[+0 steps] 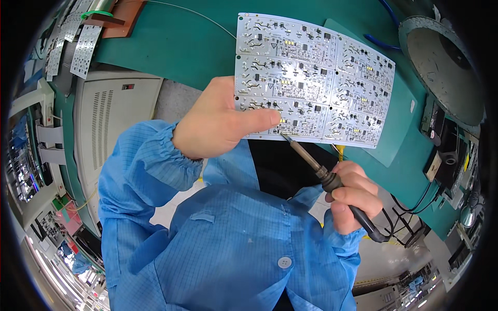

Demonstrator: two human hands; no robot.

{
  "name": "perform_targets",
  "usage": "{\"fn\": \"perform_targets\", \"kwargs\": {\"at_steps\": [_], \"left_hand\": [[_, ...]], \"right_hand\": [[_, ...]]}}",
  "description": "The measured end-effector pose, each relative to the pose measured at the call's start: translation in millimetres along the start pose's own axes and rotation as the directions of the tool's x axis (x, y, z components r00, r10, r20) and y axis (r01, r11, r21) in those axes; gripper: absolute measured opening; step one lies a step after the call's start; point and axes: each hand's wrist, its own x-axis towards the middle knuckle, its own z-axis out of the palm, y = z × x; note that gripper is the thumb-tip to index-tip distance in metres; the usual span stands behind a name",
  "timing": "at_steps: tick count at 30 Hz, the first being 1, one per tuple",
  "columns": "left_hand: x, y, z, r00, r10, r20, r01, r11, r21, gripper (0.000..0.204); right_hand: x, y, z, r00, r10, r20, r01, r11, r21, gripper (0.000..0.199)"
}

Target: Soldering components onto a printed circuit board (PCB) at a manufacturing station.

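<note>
A white circuit board panel (306, 78), split into several like sections with small parts on them, is tilted up in front of me. My left hand (223, 119) grips its near left corner; the thumb lies on top and the other fingers are hidden behind the panel. In my right hand (355, 194) is a soldering iron (311, 160) with a dark handle, held like a pen. Its tip is at the panel's near edge, close to my left thumb; whether it touches I cannot tell. Something yellow (340, 150) shows just under the panel's near edge, beside my right hand.
Beneath the panel spreads a green work surface (155, 52). A large round dark-rimmed object (441, 67) stands at the right, with cables below it. More circuit boards (85, 52) lean in a brown holder at the far left, above a beige cabinet (111, 119).
</note>
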Motion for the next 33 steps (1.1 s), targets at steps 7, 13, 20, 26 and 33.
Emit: {"fn": "perform_targets", "kwargs": {"at_steps": [7, 13, 20, 26, 33], "left_hand": [[-0.5, -1.7, 0.4, 1.000, 0.027, -0.012, -0.027, 1.000, 0.008, 0.042], [-2.1, -2.9, 1.1, 1.000, 0.017, -0.023, -0.017, 1.000, -0.025, 0.041], [-1.4, -4.4, 1.3, 1.000, 0.025, -0.015, -0.025, 0.999, -0.033, 0.043], [-2.1, -5.5, 1.4, 1.000, 0.021, -0.022, -0.022, 0.999, -0.037, 0.044], [-1.7, -5.3, -1.1, 0.999, 0.022, -0.024, -0.023, 0.999, -0.042, 0.043]], "right_hand": [[0.2, -1.7, 2.8, 1.000, 0.016, -0.017, -0.016, 1.000, 0.005, 0.015], [0.0, -5.4, 5.7, 1.000, 0.009, 0.003, -0.009, 1.000, -0.027, 0.018], [-0.3, -4.8, 6.0, 0.999, 0.009, -0.048, -0.010, 1.000, -0.010, 0.014], [-0.1, -4.0, -0.3, 1.000, 0.008, -0.021, -0.008, 1.000, -0.005, 0.012], [0.0, -2.3, 0.6, 0.998, 0.008, -0.065, -0.008, 1.000, 0.004, 0.011]]}}
